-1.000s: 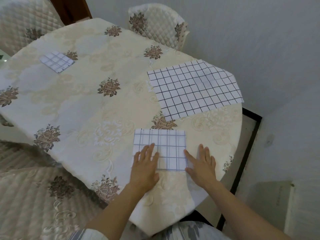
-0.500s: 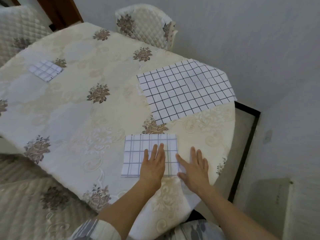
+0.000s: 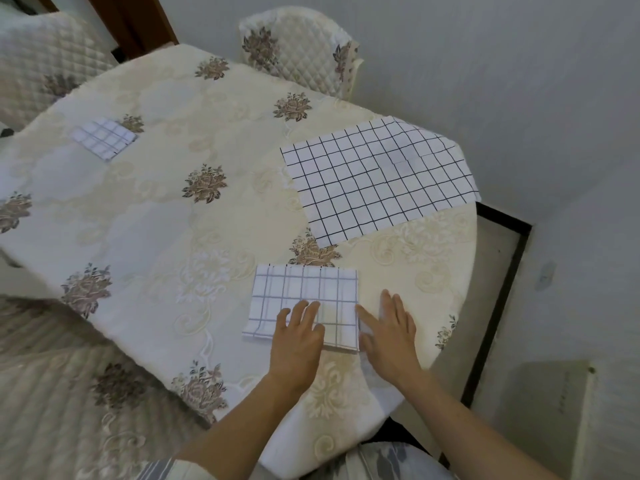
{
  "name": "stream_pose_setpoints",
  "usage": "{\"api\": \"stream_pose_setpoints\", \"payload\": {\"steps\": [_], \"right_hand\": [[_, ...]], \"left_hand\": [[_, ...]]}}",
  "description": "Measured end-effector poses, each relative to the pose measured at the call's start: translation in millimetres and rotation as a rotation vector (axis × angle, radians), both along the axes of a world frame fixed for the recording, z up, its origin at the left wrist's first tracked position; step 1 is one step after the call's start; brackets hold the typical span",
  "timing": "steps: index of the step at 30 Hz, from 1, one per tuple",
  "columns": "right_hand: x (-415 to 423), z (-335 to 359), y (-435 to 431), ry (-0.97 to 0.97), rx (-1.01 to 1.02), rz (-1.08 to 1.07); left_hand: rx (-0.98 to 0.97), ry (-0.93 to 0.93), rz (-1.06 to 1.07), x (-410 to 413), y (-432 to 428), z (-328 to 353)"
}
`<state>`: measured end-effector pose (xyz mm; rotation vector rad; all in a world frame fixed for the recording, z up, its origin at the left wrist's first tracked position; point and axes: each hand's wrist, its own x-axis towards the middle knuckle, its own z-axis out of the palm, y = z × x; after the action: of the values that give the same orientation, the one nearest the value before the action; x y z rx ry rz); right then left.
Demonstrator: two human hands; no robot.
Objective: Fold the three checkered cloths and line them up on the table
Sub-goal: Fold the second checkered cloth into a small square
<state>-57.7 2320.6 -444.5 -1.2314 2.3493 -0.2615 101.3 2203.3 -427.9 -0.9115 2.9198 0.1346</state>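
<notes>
A folded white cloth with thin grey-blue checks [image 3: 304,292] lies near the table's front edge. My left hand [image 3: 298,336] rests flat on its near right part, fingers spread. My right hand [image 3: 389,332] lies flat on the tablecloth, its thumb and forefinger touching the cloth's right edge. A larger cloth with black checks [image 3: 377,178] lies spread out at the right, one corner hanging past the table's edge. A small folded checked cloth [image 3: 103,138] sits at the far left.
The table [image 3: 166,209] wears a cream tablecloth with brown flower prints. Quilted chairs stand at the far side [image 3: 301,50], at the back left [image 3: 45,74] and at the near left [image 3: 69,393]. A grey wall runs close along the right.
My left hand has slid to the right across the folded cloth, toward my right hand. The camera view has shifted a little.
</notes>
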Motion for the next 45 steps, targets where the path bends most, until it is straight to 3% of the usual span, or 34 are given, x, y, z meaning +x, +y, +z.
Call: {"api": "stream_pose_setpoints", "payload": {"steps": [10, 20, 26, 37, 40, 45], "right_hand": [[4.1, 4.0, 1.0, -0.024, -0.063, 0.023], [43.7, -9.7, -4.4, -0.053, -0.182, 0.213], [56.6, -13.0, -14.7, 0.004, -0.130, 0.382], [70.5, -31.8, -31.4, 0.022, -0.217, 0.608], [70.0, -32.6, -35.5, 0.029, -0.279, 0.591], [76.6, -29.7, -43.9, -0.022, -0.384, 0.541]], "left_hand": [[0.155, 0.366, 0.336, 86.1, -2.8, -4.9], [0.452, 0.756, 0.547, 159.2, -5.1, -22.1], [0.558, 0.783, 0.614, 194.4, -12.7, -42.0], [0.673, 0.846, 0.725, 207.5, -9.1, -31.4], [0.604, 0.835, 0.713, 208.1, -3.2, -27.2], [0.431, 0.647, 0.691, 214.9, -2.0, -30.1]]}}
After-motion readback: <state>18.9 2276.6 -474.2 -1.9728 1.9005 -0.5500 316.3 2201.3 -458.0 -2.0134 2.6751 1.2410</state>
